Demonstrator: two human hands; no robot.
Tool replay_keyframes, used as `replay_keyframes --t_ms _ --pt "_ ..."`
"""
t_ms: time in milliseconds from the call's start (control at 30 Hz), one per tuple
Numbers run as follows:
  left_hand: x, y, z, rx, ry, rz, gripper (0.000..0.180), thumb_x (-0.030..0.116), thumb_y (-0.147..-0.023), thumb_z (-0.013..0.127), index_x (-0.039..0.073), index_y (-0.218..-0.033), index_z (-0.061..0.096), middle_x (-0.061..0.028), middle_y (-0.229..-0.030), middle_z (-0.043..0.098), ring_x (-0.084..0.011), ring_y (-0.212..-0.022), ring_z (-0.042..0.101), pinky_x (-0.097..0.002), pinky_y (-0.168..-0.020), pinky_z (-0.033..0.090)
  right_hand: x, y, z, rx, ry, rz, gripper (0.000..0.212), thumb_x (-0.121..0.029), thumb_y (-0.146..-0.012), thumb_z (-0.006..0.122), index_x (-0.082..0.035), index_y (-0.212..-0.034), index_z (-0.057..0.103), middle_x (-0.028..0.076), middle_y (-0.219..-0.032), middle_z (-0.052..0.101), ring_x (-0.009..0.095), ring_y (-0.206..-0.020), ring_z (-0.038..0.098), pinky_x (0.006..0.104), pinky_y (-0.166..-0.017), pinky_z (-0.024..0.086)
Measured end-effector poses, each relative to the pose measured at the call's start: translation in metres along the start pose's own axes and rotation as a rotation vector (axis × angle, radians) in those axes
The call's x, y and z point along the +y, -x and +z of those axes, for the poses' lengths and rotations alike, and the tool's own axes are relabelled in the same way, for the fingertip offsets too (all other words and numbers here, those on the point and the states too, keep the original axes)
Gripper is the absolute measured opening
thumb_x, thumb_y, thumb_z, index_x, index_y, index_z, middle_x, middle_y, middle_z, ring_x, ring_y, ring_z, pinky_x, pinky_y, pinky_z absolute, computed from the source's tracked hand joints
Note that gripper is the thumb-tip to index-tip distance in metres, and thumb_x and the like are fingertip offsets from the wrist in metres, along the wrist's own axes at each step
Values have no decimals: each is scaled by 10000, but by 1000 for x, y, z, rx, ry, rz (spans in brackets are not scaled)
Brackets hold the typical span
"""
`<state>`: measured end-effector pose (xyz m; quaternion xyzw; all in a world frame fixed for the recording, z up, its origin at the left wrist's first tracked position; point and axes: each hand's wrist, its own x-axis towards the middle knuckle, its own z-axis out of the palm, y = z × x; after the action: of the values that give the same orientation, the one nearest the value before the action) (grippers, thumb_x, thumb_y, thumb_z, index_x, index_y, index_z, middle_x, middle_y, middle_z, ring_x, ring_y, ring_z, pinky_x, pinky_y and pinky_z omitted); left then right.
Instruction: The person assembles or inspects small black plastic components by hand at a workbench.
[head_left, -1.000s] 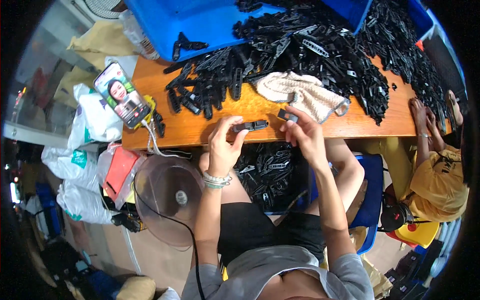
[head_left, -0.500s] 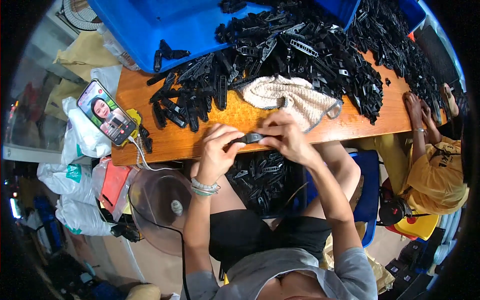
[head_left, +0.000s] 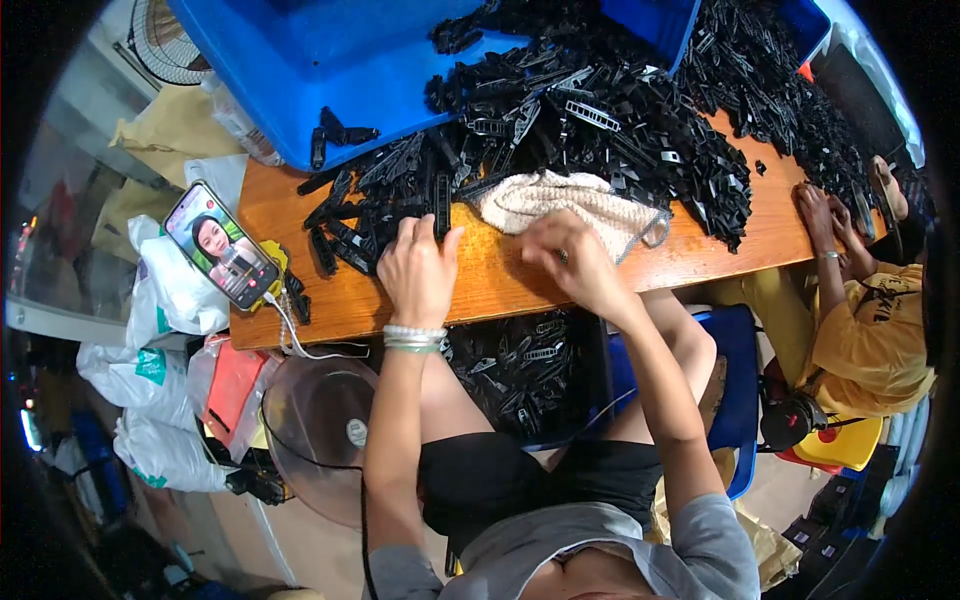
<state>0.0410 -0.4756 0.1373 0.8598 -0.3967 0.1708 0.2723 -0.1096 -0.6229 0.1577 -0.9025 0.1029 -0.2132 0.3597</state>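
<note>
My left hand (head_left: 418, 272) reaches over the near edge of the wooden table, thumb apart from its outstretched fingers. Its fingertips touch or overlap several long black plastic pieces (head_left: 352, 248) lying there; no held piece shows. My right hand (head_left: 578, 262) hovers before a cream cloth (head_left: 560, 205) with its fingers half curled and smeared by motion. Whether anything small is in those fingers is hidden. Beyond the cloth spreads a large heap of black plastic pieces (head_left: 590, 115), some slotted like ladders.
A blue tub (head_left: 385, 75) lies tilted behind the pieces. A lit phone (head_left: 222, 245) with a white cable leans at the table's left end. Below the edge, a dark bin (head_left: 520, 385) holds more black pieces. Another person's hands (head_left: 828, 220) rest at the right.
The black piece held between both hands no longer shows. My left hand has moved away from the right and opened towards the loose pieces; the right stays near the cloth.
</note>
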Motion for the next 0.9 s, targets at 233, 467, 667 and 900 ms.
replay_keyframes --t_ms 233,467,667,900 --pt "-8 10 -2 103 150 -119 215 117 -776 683 10 -957 639 -123 -844 606 -304 -715 626 -389 -622 495 15 -16 26 152 402 -23 186 -52 -816 633 -43 -994 688 87 -1066 630 278 -1034 545 403 -883 399" --pt "-55 122 -106 -193 976 -704 205 -7 -830 645 -19 -1028 590 -40 -842 610 -104 -663 562 -234 -600 468 31 4 21 221 394 -100 283 -59 -805 652 -62 -1087 670 99 -1183 598 289 -1158 519 412 -973 382" --pt "-178 284 -148 -495 914 -815 211 136 -907 559 -24 -1043 580 -50 -841 615 -156 -644 580 -279 -556 479 20 11 21 284 267 -147 301 -35 -796 641 -66 -1096 653 129 -1196 581 333 -1181 504 439 -1006 392" --pt "-201 329 -115 -598 -126 -421 211 60 -602 682 10 -789 598 -199 -758 580 -393 -764 578 -450 -703 479 41 62 -22 729 285 -68 342 67 -699 605 -77 -1009 629 110 -1008 603 298 -956 558 392 -831 425"
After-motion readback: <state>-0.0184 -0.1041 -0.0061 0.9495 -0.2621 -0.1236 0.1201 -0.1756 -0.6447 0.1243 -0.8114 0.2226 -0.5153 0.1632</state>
